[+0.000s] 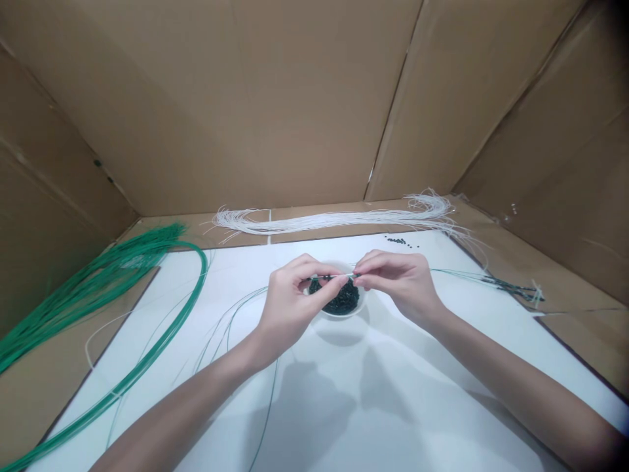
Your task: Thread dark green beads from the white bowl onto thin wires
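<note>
Over a small white bowl [361, 307] filled with tiny dark green bead-like pieces [341, 299], my two hands meet at the fingertips. My left hand [297, 298] is closed, pinching a thin strand [339, 276] between thumb and forefinger. Thin green strands [240, 303] trail from behind this hand down over the white surface. My right hand [400, 278] pinches at the strand's other end, where a small dark bit shows at the fingertips. Exactly what lies between those fingers is too small to make out.
White strands [319, 224] lie in a long bundle at the back. A large green strand bundle [177, 321] curves along the left. Loose dark pieces [398, 241] sit behind the bowl; a dark-beaded bundle [515, 288] lies right. Cardboard walls [295, 98] surround the white board [442, 406].
</note>
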The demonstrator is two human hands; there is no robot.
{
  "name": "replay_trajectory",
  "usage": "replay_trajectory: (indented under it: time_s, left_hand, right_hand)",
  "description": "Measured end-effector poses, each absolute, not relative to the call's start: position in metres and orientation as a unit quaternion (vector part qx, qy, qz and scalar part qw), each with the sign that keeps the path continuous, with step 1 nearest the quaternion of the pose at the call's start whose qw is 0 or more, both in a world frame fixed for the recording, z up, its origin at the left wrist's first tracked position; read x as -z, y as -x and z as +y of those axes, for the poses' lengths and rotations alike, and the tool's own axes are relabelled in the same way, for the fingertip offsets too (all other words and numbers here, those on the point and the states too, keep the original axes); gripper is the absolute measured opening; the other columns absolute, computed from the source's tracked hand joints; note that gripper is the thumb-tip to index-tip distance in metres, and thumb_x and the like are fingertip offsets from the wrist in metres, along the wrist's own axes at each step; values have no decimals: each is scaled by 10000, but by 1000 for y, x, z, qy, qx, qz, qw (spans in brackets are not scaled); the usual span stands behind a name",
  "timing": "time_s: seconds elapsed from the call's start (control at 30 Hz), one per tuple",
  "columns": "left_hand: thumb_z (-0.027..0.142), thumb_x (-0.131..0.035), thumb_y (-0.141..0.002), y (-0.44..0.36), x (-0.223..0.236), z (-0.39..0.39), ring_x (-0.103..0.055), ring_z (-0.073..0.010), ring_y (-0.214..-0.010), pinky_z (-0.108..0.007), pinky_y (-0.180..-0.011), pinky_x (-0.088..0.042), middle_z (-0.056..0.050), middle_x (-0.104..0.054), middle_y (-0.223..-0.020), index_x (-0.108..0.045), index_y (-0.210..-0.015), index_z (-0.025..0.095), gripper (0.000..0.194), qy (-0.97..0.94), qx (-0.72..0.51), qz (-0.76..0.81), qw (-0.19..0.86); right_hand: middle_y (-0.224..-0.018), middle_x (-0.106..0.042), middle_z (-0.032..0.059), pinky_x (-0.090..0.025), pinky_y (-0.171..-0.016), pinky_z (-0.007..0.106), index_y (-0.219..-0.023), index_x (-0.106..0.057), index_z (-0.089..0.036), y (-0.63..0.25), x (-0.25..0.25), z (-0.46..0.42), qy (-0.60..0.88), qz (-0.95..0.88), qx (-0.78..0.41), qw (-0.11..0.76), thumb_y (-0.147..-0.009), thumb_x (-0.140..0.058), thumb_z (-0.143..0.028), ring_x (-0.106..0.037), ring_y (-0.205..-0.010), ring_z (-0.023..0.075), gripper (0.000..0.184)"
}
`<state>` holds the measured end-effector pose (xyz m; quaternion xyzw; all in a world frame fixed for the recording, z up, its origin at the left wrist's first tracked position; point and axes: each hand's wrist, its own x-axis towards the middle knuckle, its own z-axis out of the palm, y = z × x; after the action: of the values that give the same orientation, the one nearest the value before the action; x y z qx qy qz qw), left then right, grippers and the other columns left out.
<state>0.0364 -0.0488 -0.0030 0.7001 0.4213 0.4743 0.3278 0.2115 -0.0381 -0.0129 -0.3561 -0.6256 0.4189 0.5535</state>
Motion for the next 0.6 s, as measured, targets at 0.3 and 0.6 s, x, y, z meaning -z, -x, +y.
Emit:
replay_trajectory:
  time_s: [0.3,0.6]
  left_hand:
    - [305,-625,-721,-37,2,-49,-453,-92,-561,-221,-478,-323,-10,-577,-660,-685,-729,217,107,-702,-472,419,328]
    - [303,-624,-725,-37,3,-49,-453,-89,-575,-219,-485,-316,-5,-577,-667,-682,-735,220,102,-702,-473,419,329]
  right_hand:
    - [-606,-641,21,-479,-446,248,-618,-700,-215,-211,12,-38,356,-625,-417,555,-577,-734,-179,-566,-551,126,64]
    - [-597,-635,18,-463,-426,242,-603,-701,-220,-210,12,-38,351,-611,-429,565,-565,-740,-177,-564,-552,126,70]
